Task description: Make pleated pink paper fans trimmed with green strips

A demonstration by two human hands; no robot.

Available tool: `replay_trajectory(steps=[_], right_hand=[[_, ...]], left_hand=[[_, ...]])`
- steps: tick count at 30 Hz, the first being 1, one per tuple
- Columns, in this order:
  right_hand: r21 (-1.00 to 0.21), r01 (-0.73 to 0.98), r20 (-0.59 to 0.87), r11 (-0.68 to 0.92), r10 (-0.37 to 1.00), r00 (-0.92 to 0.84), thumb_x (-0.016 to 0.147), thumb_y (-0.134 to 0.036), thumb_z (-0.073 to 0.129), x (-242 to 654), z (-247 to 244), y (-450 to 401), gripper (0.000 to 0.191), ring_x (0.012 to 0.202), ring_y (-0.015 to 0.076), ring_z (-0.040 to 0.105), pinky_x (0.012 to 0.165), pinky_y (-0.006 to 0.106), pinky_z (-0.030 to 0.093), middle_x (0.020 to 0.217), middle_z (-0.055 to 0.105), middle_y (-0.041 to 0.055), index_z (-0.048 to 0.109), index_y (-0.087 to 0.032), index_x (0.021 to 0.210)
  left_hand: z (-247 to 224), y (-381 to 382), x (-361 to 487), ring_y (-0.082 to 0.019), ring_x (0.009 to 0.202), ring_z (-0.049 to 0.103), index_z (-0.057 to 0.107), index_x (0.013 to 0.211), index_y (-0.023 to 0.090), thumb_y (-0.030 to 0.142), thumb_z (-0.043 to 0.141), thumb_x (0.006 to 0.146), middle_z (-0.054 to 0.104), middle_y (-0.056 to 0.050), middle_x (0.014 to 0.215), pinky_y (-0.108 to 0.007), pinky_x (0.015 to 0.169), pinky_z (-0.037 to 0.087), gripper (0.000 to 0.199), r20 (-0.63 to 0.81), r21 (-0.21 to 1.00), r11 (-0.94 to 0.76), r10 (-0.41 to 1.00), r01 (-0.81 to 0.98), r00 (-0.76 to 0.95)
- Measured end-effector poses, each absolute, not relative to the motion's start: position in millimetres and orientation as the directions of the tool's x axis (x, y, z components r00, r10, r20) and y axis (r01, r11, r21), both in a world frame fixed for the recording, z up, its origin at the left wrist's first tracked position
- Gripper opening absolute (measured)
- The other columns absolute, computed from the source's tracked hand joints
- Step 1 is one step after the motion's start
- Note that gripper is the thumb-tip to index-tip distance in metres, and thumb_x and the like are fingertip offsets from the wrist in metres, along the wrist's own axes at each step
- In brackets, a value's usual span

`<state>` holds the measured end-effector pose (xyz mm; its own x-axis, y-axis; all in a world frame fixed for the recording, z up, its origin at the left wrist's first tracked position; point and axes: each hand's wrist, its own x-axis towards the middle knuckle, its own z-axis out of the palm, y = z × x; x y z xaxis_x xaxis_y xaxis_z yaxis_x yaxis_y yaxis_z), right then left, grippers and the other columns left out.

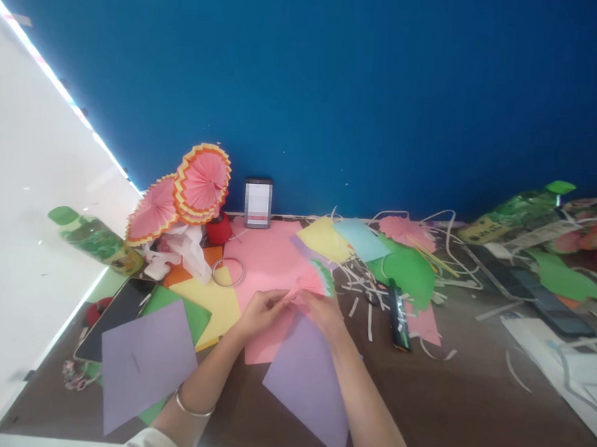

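A pleated pink paper fan (309,279) with a green and white edge is pinched between my two hands over the middle of the table. My left hand (262,314) grips its narrow end from the left, fingers closed. From the right, my right hand (322,311) holds the same folded paper near its base, partly covering it. Beneath the hands lie a large pink sheet (261,261) and a purple sheet (310,384). A silver ring-shaped band (228,272) rests to the left, over the pink and yellow paper.
Two pleated paper rosettes (203,184) and a green bottle (92,239) stand at the left, near a dark phone (116,317). Another phone (258,205) leans against the blue wall. Paper strips, green paper (406,272) and a black-handled tool (399,317) lie at the right.
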<state>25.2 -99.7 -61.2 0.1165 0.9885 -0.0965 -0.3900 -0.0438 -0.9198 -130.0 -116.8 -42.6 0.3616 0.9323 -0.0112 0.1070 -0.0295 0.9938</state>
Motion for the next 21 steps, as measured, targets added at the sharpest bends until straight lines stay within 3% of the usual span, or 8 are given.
replay_trajectory(steps=[3, 6, 12, 16, 19, 21], right_hand=[[-0.893, -0.448, -0.101, -0.052, 0.991, 0.085, 0.050, -0.022, 0.078, 33, -57, -96, 0.061, 0.077, 0.0199, 0.065, 0.066, 0.037, 0.055, 0.084, 0.068, 0.0003, 0.055, -0.028, 0.107], [-0.868, -0.496, -0.065, -0.025, 0.996, 0.063, 0.050, -0.026, 0.078, 40, -52, -94, 0.058, 0.082, 0.0204, 0.064, 0.074, 0.040, 0.053, 0.090, 0.068, 0.0016, 0.057, -0.027, 0.105], [-0.862, -0.506, -0.077, 0.002, 0.988, 0.136, 0.052, -0.030, 0.078, 47, -55, -93, 0.036, 0.072, 0.0162, 0.064, 0.070, 0.033, 0.052, 0.077, 0.067, -0.0002, 0.062, -0.024, 0.083], [-0.859, -0.509, -0.085, 0.046, 0.970, 0.230, 0.053, -0.025, 0.078, 48, -62, -89, 0.026, 0.065, 0.0121, 0.062, 0.067, 0.028, 0.052, 0.067, 0.064, -0.0029, 0.060, -0.021, 0.072], [-0.858, -0.511, -0.111, 0.050, 0.954, 0.279, 0.053, -0.023, 0.078, 48, -63, -86, 0.024, 0.062, 0.0113, 0.061, 0.067, 0.028, 0.052, 0.063, 0.063, -0.0036, 0.059, -0.019, 0.067], [-0.857, -0.505, -0.101, 0.099, 0.930, 0.352, 0.055, -0.023, 0.077, 48, -61, -86, 0.022, 0.062, 0.0112, 0.061, 0.067, 0.028, 0.052, 0.062, 0.063, -0.0036, 0.059, -0.019, 0.067]], left_hand=[[-38, -117, -132, -0.021, 0.085, 0.058, 0.066, 0.099, 0.016, 0.041, 0.047, 0.081, 0.067, -0.007, 0.092, -0.028, 0.071, 0.045, 0.036, -0.034, 0.993, -0.010, 0.926, 0.114, 0.376], [-37, -117, -132, -0.021, 0.083, 0.057, 0.066, 0.100, 0.016, 0.041, 0.049, 0.081, 0.066, -0.007, 0.093, -0.028, 0.070, 0.044, 0.035, -0.021, 0.994, -0.022, 0.921, 0.107, 0.389], [-39, -117, -131, -0.018, 0.079, 0.056, 0.066, 0.097, 0.015, 0.042, 0.048, 0.081, 0.066, -0.005, 0.086, -0.025, 0.068, 0.042, 0.036, 0.012, 0.983, -0.084, 0.917, 0.165, 0.400], [-39, -117, -134, -0.017, 0.071, 0.054, 0.068, 0.084, 0.013, 0.044, 0.050, 0.079, 0.065, -0.003, 0.075, -0.025, 0.062, 0.041, 0.036, -0.030, 0.976, -0.062, 0.911, 0.207, 0.412], [-44, -117, -134, -0.021, 0.078, 0.057, 0.069, 0.080, 0.015, 0.044, 0.054, 0.076, 0.067, -0.003, 0.078, -0.030, 0.070, 0.045, 0.033, -0.062, 0.982, -0.007, 0.930, 0.187, 0.363], [-48, -115, -133, -0.024, 0.091, 0.058, 0.068, 0.089, 0.017, 0.043, 0.058, 0.074, 0.068, -0.005, 0.092, -0.033, 0.081, 0.044, 0.031, -0.064, 0.994, 0.042, 0.970, 0.099, 0.234]])
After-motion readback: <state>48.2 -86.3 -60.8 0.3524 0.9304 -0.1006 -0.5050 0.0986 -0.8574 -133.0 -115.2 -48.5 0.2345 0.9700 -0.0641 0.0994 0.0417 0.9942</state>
